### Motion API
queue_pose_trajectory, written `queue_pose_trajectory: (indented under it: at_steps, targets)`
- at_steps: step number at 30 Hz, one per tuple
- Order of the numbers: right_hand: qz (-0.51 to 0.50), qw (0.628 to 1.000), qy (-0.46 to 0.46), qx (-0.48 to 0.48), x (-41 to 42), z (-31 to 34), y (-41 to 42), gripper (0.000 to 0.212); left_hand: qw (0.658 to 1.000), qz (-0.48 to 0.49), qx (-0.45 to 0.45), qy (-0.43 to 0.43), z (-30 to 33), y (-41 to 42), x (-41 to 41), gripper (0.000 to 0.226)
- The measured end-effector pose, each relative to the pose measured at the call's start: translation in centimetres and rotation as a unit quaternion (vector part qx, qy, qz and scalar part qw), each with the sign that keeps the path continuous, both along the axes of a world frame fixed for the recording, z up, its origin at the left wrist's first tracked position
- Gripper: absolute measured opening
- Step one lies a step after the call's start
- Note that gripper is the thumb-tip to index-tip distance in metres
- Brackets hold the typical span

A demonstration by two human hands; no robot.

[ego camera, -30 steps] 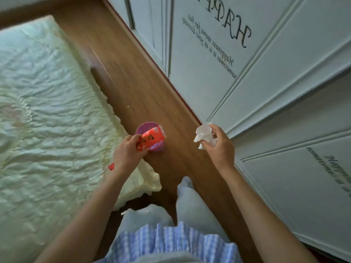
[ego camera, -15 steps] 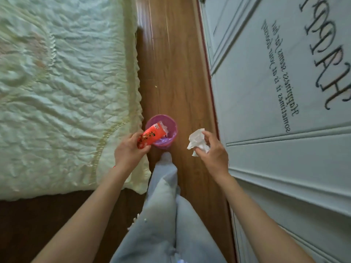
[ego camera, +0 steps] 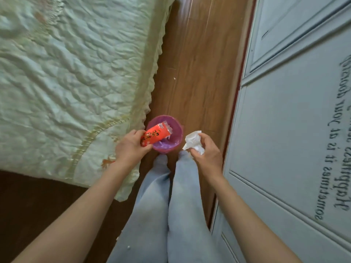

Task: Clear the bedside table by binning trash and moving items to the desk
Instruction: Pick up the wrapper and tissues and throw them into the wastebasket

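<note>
Purple bin (ego camera: 171, 147) is sitting on the wood floor (ego camera: 199, 73), right beside the edge of the pale green quilted bedspread (ego camera: 76, 73) and just ahead of the person's feet. Left hand (ego camera: 130, 147) is gripping an orange-red snack wrapper (ego camera: 154, 134) by its near end, thumb and fingers curled round it; the wrapper's far end is poking over the bin's opening. Right hand (ego camera: 206, 150) is pinching a crumpled white tissue (ego camera: 192, 141) between thumb and fingers, holding it just right of the bin rim, not over the opening. Both arms are reaching forward and down. Light blue trouser legs (ego camera: 167, 205) are showing below the hands. Grey-white panelled wardrobe doors (ego camera: 294, 130) with dark lettering are running along the right side. Bin looks lined with a purple bag; contents hard to tell.
</note>
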State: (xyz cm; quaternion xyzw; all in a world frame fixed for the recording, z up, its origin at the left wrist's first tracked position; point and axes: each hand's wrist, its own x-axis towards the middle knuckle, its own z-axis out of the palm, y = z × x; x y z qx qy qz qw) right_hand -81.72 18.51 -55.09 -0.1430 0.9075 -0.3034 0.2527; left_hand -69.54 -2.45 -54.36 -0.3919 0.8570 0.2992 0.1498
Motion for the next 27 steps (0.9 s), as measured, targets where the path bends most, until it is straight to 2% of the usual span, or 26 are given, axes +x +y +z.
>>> queue_pose_trajectory:
  at_steps: [8,12,21,27]
  targets:
    - [0.137,0.988,-0.057,0.046,-5.1,-9.0,-3.0,0.056,0.989,0.149,0.01,-0.017,-7.8,0.9,-2.4,0.042]
    - [0.17,0.98,-0.067,0.08,-7.2,-14.7,-5.3,0.055,0.976,0.214,0.023,-0.043,-12.4,2.5,-2.1,0.041]
    - [0.249,0.946,-0.123,0.169,-5.9,-27.3,-9.0,0.058,0.96,0.269,0.039,-0.069,-21.5,3.9,-0.3,0.046]
    - [0.325,0.905,-0.14,0.236,-5.3,-31.4,-9.5,0.061,0.959,0.27,0.036,-0.082,-25.2,3.2,0.5,0.045]
